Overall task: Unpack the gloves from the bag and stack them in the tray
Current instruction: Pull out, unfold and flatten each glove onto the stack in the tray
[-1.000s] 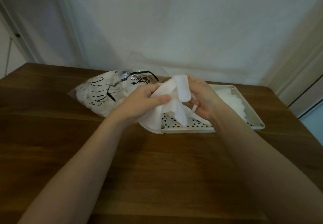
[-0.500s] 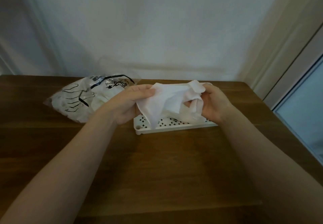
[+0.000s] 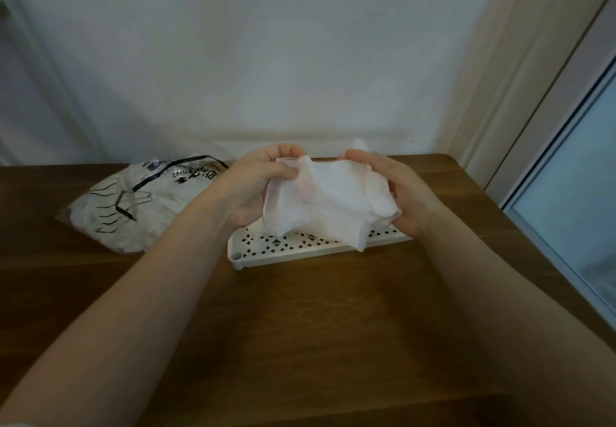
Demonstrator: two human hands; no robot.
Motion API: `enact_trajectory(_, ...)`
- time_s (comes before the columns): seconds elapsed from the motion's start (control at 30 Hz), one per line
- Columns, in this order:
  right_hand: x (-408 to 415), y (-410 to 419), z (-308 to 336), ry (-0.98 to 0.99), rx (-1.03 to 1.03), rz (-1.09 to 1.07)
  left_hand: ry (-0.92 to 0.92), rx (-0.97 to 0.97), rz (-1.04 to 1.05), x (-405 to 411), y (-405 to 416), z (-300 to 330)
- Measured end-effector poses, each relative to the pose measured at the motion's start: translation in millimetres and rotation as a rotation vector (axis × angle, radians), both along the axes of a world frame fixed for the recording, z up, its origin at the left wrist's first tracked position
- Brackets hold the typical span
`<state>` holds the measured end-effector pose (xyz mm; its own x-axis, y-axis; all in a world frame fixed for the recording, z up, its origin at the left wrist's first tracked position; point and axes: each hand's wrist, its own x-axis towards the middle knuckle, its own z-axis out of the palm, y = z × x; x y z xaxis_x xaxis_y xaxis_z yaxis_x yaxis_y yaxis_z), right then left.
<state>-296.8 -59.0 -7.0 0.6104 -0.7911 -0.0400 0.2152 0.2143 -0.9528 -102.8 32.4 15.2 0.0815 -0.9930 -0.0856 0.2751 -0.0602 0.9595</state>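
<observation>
**Now one glove is held above the tray, stretched left to right**

Clearly, I see both hands lifted over the tray [image 3: 301, 256], and I take the tray as my landmark. The left hand [image 3: 258, 189] pinches the left end of a white glove [image 3: 328, 206], thumb and fingers curled around the cloth. The right hand [image 3: 393, 189] grips the other end, fingers curled behind it. The glove hangs between them, directly above the tray, and its lower edge comes very near the tray's front rim. Its long axis runs left to right, about parallel to the tray's long side. Both hands are about equally near the tray, so I judge that the coming move is only to lower the glove straight down and lay it flat.

To the left of the tray, just beside it, lies the bag [image 3: 140, 206], with more white gloves inside.

My count: one glove in the hands, one tray, one bag. How many gloves are in the bag I cannot tell. Whether any already lie in the tray is hidden behind the hands.
</observation>
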Motion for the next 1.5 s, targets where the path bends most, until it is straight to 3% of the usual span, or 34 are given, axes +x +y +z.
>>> enact_trajectory(0.17, -10.9, -6.2, 1.6, 0.222, -0.260, -0.473, 0.034, -0.019, 0.064, -24.8, -10.1, -0.3)
enact_trajectory(0.27, -26.1, -11.3, 8.7, 0.291, -0.332, -0.449, -0.031, -0.068, 0.039, -42.5, -14.8, 0.9)
enact_trajectory(0.43, -49.4, -26.7, 21.9, 0.209, -0.469, -0.311, -0.084, -0.036, 0.030, -45.2, -19.7, -3.3)
enact_trajectory(0.5, -45.5, -37.5, 19.5, 0.368, -0.519, -0.217, -0.177, 0.012, 0.087, -36.2, -25.9, -10.9)
enact_trajectory(0.6, -25.0, -43.1, -0.4, 0.782, -0.619, -0.084, -0.458, 0.136, 0.176, -19.5, -31.7, -29.1)
enact_trajectory(0.67, -8.9, -47.4, -16.4, 0.945, -0.683, -0.073, -0.628, 0.189, 0.208, -9.6, -31.6, -38.9)
enact_trajectory(0.83, 13.9, -59.1, -29.9, 0.999, -0.762, -0.160, -0.937, 0.169, 0.261, 5.7, -28.8, -39.6)
enact_trajectory(1.03, 19.9, -69.6, -38.8, 0.848, -0.708, -0.415, -1.059, 0.227, 0.263, 15.2, -39.8, -42.0)
enact_trajectory(1.13, 22.1, -72.3, -37.1, 0.915, -0.736, -0.460, -1.077, 0.241, 0.240, 17.7, -45.8, -47.6)
enact_trajectory(1.2, 22.7, -70.4, -37.6, 1.129, -0.916, -0.491, -1.116, 0.231, 0.232, 18.2, -49.7, -51.4)
enact_trajectory(1.27, 28.1, -61.2, -40.2, 1.154, -1.252, -0.526, -1.138, 0.225, 0.210, 17.4, -50.8, -55.6)
enact_trajectory(1.3, 34.1, -54.5, -40.8, 1.078, -1.413, -0.479, -1.154, 0.218, 0.198, 17.6, -51.0, -57.0)
enact_trajectory(1.37, 47.5, -38.9, -40.1, 1.060, -1.561, -0.149, -1.202, 0.204, 0.184, 18.0, -51.3, -57.9)
enact_trajectory(1.43, 55.2, -31.4, -44.1, 1.244, -1.509, 0.212, -1.216, 0.211, 0.192, 19.9, -51.9, -59.2)
enact_trajectory(1.5, 53.0, -33.5, -49.7, 1.445, -1.381, 0.364, -1.219, 0.234, 0.191, 22.8, -51.4, -61.9)
